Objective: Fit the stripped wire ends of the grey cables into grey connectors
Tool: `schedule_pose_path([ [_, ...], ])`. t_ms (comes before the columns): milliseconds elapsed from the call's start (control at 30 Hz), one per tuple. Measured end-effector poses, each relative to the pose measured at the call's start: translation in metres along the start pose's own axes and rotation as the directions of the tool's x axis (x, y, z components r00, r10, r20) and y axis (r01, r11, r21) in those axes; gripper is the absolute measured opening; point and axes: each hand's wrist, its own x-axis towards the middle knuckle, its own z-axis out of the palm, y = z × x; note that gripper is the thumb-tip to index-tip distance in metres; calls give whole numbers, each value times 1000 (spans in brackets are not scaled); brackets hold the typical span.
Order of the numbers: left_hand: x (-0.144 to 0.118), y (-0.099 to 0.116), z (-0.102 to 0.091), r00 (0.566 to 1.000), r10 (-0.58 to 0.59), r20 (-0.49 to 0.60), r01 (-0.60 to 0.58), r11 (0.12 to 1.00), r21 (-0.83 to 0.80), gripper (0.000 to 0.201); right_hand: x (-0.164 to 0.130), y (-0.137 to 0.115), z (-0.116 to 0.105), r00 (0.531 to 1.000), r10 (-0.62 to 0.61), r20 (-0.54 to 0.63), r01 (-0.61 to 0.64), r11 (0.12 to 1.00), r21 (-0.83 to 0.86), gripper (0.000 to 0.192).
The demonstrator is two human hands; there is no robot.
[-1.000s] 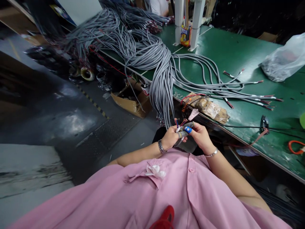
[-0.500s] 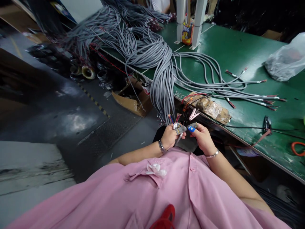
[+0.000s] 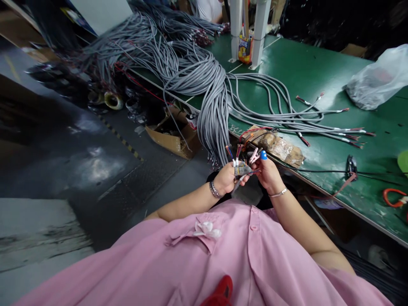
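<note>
Left hand [image 3: 227, 178]: raised in front of the chest, fingers curled shut, thumb side up, knuckles toward the camera.
Right hand [image 3: 268, 173]: level with the left and just beside it, fingers bent inward, one taped fingertip pointing up.
Left wrist: bent slightly, bracelet on it.
Right wrist: thin bangle on it.
Forearms: bare, angled inward from the elbows and meeting at the hands.

Pink short-sleeved shirt [image 3: 223, 255], buttoned front. Metal-link bracelet [image 3: 214, 190] on left wrist; thin silver bangle [image 3: 278, 194] on right wrist. Blue cap [image 3: 263, 155] on one right fingertip.
</note>
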Motion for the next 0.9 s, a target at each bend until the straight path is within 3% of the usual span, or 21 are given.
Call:
schedule_pose_path([
  [133,8,0,-1,999,-18,49,20,999,-42,31,2,8,2,980,-158,-124,144,983,-114,49],
  [333,14,-6,-8,997,-57,44,59,997,-47,31,13,12,2,999,5,-37,0,992,125,54],
  [433,15,-8,-9,996,-71,54,73,996,-47,29,16,13,2,998,11,-57,0,980,198,49],
  [667,14,-10,-7,998,-54,33,56,997,-53,27,14,13,5,995,32,-90,-12,977,211,49],
  [900,6,-9,-7,999,-37,20,38,999,-11,28,3,5,2,990,126,58,-137,960,244,52],
])
